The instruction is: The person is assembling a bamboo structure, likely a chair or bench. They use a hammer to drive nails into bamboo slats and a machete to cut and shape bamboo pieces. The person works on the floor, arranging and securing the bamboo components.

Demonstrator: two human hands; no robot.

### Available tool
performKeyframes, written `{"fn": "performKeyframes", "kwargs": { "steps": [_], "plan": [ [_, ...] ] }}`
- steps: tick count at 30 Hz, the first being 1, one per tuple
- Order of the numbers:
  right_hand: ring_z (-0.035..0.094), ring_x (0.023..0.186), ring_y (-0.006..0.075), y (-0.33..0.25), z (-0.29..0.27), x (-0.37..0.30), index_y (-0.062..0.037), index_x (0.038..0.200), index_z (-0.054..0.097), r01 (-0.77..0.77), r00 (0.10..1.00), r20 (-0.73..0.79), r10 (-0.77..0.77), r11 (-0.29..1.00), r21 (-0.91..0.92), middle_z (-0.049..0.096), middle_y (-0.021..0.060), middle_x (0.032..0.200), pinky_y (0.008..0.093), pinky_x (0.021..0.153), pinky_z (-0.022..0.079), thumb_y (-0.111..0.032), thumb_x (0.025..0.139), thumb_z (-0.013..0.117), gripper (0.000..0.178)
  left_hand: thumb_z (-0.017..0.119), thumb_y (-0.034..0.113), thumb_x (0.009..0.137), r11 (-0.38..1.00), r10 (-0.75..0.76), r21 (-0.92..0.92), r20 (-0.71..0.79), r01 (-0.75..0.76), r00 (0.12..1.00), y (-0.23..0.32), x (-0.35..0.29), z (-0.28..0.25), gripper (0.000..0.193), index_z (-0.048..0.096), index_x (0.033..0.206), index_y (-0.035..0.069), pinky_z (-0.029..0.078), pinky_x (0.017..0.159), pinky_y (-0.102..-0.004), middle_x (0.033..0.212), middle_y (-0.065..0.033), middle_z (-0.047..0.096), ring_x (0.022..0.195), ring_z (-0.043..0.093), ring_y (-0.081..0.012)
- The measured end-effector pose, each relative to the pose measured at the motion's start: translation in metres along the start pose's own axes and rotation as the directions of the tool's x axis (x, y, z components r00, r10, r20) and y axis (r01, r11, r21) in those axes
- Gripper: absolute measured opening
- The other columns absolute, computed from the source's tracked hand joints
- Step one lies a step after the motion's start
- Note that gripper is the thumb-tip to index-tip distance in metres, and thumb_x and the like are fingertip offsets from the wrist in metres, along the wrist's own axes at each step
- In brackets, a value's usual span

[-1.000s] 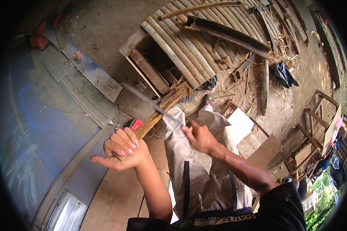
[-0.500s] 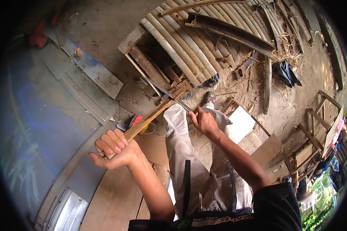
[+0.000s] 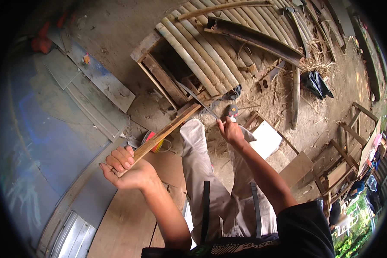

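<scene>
My left hand [image 3: 127,165] is wrapped round the near end of a long, narrow wooden strip [image 3: 161,135]. The strip slants away to the right, its far end near the edge of a low bamboo-slat bench [image 3: 202,56]. In my closed right hand [image 3: 232,131] is the handle of a long-bladed knife [image 3: 204,105]. Its thin, slightly curved blade points up and left, crossing close by the strip's far end. Whether blade and wood touch I cannot tell. My trousered knees are just below the strip.
A dark metal channel [image 3: 258,41] lies across the bench. Shavings and a black plastic bag [image 3: 316,84] are on the dirt floor. Flat boards [image 3: 101,77] lie at left, a red container [image 3: 152,141] sits under the strip, and a wooden frame [image 3: 348,142] stands at right.
My right hand has moved slightly right and up, bringing the knife blade toward the strip's far end. My left hand still grips the strip, nearly in place.
</scene>
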State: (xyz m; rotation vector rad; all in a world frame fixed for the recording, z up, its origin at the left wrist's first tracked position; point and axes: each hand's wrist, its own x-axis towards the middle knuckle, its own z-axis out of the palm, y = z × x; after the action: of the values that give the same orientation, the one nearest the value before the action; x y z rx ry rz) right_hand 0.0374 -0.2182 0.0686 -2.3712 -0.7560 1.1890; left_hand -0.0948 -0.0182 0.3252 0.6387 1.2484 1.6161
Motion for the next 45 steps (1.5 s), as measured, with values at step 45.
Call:
{"fn": "performKeyframes", "kwargs": {
  "steps": [45],
  "plan": [
    [0.065, 0.058, 0.0436, -0.125, -0.060, -0.073, 0.0047, 0.102, 0.056, 0.306, 0.868, 0.301, -0.394, 0.903, 0.300, 0.061, 0.0261, 0.061, 0.0508, 0.056, 0.053, -0.046, 0.099, 0.054, 0.051, 0.037, 0.028, 0.091, 0.993, -0.021, -0.111, 0.238, 0.049, 0.971, -0.004, -0.001, -0.012, 0.042, 0.027, 0.052, 0.022, 0.027, 0.056, -0.0281, 0.046, 0.0037, 0.025, 0.047, 0.023, -0.0117]
  ]
}}
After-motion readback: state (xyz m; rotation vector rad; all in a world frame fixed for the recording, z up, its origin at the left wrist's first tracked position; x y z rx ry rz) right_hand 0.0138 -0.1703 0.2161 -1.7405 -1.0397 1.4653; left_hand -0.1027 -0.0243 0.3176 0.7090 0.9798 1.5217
